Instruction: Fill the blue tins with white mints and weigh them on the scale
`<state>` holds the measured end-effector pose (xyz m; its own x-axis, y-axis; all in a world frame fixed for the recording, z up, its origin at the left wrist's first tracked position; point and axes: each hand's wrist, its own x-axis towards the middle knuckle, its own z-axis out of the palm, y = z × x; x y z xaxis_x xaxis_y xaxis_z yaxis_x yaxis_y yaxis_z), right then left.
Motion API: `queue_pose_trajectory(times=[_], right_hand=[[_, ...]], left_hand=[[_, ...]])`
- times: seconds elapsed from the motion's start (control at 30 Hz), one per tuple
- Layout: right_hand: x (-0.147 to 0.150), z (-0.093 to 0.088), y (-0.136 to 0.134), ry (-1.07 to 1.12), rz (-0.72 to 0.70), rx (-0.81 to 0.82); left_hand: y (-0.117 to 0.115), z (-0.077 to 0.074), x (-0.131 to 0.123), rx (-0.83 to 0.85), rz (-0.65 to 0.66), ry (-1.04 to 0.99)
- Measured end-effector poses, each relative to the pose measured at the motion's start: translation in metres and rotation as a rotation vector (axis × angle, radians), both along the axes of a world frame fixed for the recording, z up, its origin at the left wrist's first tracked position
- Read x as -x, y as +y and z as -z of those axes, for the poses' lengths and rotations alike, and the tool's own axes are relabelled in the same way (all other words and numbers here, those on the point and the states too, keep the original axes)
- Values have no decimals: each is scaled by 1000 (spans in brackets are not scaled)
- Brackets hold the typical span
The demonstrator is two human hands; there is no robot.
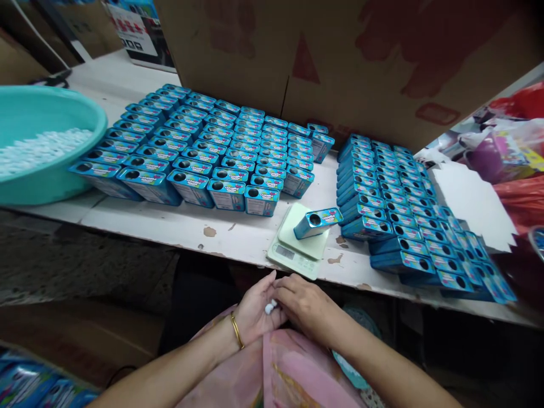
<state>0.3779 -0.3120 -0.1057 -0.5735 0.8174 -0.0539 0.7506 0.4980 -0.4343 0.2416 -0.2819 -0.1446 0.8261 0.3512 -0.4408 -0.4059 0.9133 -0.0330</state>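
My left hand (pixel 254 309) is cupped palm up below the table edge, with a few small white candies (pixel 270 306) in its palm. Over that palm lies my right hand (pixel 309 307), its fingers bent together and touching the left one; what they hold, if anything, is hidden. Just beyond my hands a pale green kitchen scale (pixel 293 253) rests at the table's front edge. On its plate stands one blue tin (pixel 315 225) with a dark round hole in the top; the scale's display is too small to read.
Rows of similar blue tins (pixel 191 190) fill the table's left middle, and more tins (pixel 410 235) stand at the right. A turquoise basin (pixel 96 119) of white pieces (pixel 46 150) sits far left. Behind rises a large cardboard box (pixel 263 51). Plastic bags (pixel 518 153) lie far right.
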Motion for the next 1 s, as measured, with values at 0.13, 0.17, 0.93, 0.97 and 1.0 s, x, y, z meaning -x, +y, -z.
queue_pose_trajectory(times=[0.13,0.17,0.93,0.97,1.0], right_hand=[[-8,-2,5,80,-1,13],[-10,-4,7,117,8,1],[8,15,-12,-6,49,-263],[7,19,-14,4,42,-238],[5,22,-15,24,36,-207]], left_hand=[[0,0,-1,-4,-9,-6],[2,-2,-1,-9,-19,-17],[11,-8,-11,-12,-69,104],[9,-7,-11,-19,-69,124],[8,-6,-11,-20,-64,139]])
